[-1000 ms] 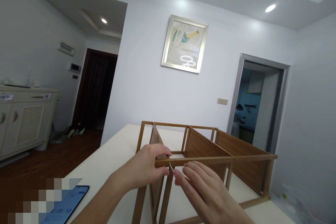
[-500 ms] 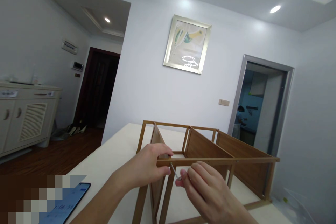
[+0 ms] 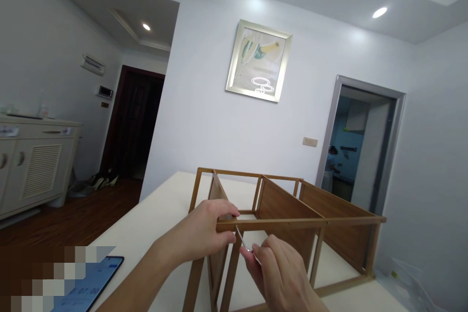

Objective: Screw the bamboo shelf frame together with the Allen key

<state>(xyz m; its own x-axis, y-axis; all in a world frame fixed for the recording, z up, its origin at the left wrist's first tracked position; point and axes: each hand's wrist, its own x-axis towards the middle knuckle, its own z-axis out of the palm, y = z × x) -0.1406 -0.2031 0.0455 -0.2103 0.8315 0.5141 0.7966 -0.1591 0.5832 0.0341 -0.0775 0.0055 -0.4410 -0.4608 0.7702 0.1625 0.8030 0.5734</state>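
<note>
A brown wooden shelf rack [image 3: 272,224] lies on its side, with several panels set between its rails. My left hand [image 3: 204,229] is closed around the near end of its front rail, thumb below and fingers above. Pinched in my right hand [image 3: 280,268] is a thin metal hex key [image 3: 241,240]. The tip of the key meets the underside of that rail just right of my left fingers. Whatever fastener sits at the tip is too small to make out.
The rack rests on a white table [image 3: 157,214]. At the lower left lies a phone [image 3: 91,280] with a timer display. Clear plastic wrapping [image 3: 405,275] is at the table's right side. Beyond the doorway [image 3: 336,122], a person is partly visible. A white cabinet [image 3: 47,129] stands left.
My right hand has turned and shifted slightly left and down, changing its hold on the hex key. My left hand keeps its grip on the rail. The view has moved a little.
</note>
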